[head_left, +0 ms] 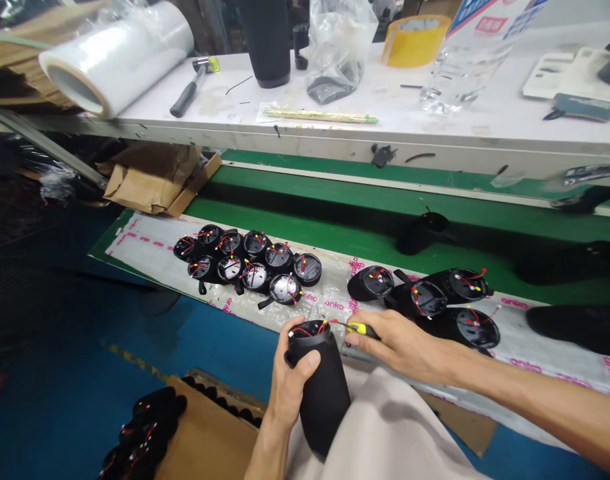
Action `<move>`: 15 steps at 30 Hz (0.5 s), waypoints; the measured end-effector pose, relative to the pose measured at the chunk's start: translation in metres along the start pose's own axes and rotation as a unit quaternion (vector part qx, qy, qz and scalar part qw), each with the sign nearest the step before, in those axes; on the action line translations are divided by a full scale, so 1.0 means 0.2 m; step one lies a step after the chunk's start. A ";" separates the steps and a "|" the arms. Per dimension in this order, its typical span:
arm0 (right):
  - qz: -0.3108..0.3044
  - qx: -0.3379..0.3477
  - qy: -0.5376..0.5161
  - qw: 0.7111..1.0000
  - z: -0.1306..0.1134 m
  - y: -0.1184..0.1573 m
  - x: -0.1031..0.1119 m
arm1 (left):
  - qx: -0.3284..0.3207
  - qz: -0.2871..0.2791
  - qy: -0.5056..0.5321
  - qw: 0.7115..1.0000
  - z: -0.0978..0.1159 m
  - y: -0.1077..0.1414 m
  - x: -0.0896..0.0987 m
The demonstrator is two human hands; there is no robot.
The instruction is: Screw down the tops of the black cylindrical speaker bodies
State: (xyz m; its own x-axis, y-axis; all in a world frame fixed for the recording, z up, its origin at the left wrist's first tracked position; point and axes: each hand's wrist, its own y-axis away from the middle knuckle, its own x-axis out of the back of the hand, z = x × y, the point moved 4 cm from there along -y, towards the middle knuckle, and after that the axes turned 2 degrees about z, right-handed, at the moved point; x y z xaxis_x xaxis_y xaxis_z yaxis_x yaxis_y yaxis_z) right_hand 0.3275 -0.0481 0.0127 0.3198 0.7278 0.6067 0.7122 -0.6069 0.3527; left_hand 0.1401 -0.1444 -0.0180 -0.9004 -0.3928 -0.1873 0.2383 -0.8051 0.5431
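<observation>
My left hand [292,380] grips a black cylindrical speaker body [321,393] held upright over my lap, its open top showing red wires. My right hand [399,343] holds a small yellow-handled tool [359,329] whose tip reaches to the speaker's open top. Several black round speaker end parts [249,263] with red and white wires stand clustered on the plastic sheet [145,243] to the left. Three more black speaker bodies [435,300] lie on their sides just beyond my right hand.
A green conveyor belt [335,200] runs behind the sheet. Above it, a white shelf [335,127] carries a plastic film roll [115,57], hammer [192,83], tape roll [415,39] and bags. A cardboard box [205,433] with black parts stands by my lap; another carton [155,177] lies at left.
</observation>
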 end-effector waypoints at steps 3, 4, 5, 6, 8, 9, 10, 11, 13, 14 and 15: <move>-0.008 -0.005 0.002 1.000 0.00 0.01 -0.02 | -0.006 0.009 0.036 0.999 -0.01 -0.01 0.00; -0.003 -0.007 0.001 1.000 0.00 0.02 -0.02 | -0.009 0.015 0.052 0.999 -0.02 -0.02 0.00; 0.006 -0.012 -0.004 1.000 0.01 0.02 -0.02 | -0.009 0.021 0.068 0.997 -0.03 -0.03 0.01; 0.016 -0.022 -0.015 1.000 0.02 0.02 -0.03 | -0.007 0.024 0.086 0.996 -0.04 -0.04 0.02; 0.030 -0.046 -0.048 0.997 0.04 0.01 -0.06 | 0.010 0.020 0.130 0.991 -0.05 -0.06 0.02; 0.023 -0.055 -0.075 0.995 0.05 0.01 -0.09 | 0.025 0.013 0.156 0.987 -0.06 -0.07 0.02; 0.002 -0.060 -0.115 0.992 0.06 0.01 -0.14 | 0.044 0.002 0.183 0.982 -0.07 -0.08 0.01; -0.025 -0.058 -0.163 0.985 0.06 0.01 -0.19 | 0.062 -0.009 0.208 0.976 -0.07 -0.08 0.00; -0.061 -0.049 -0.261 0.962 0.04 0.01 -0.30 | 0.085 -0.024 0.250 0.964 -0.07 -0.09 -0.02; -0.053 -0.051 -0.297 0.952 0.04 0.00 -0.34 | 0.087 -0.024 0.264 0.960 -0.08 -0.09 -0.03; -0.033 -0.057 -0.319 0.945 0.03 0.00 -0.37 | 0.085 -0.019 0.273 0.958 -0.08 -0.09 -0.04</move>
State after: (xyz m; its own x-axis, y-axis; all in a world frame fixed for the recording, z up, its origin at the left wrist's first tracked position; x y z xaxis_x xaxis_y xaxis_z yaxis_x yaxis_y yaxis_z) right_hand 0.3082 -0.1002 -0.0351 0.6146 0.7878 0.0393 0.6838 -0.5570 0.4714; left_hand 0.1486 -0.1348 -0.0398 -0.5709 -0.5753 -0.5858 0.1041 -0.7584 0.6434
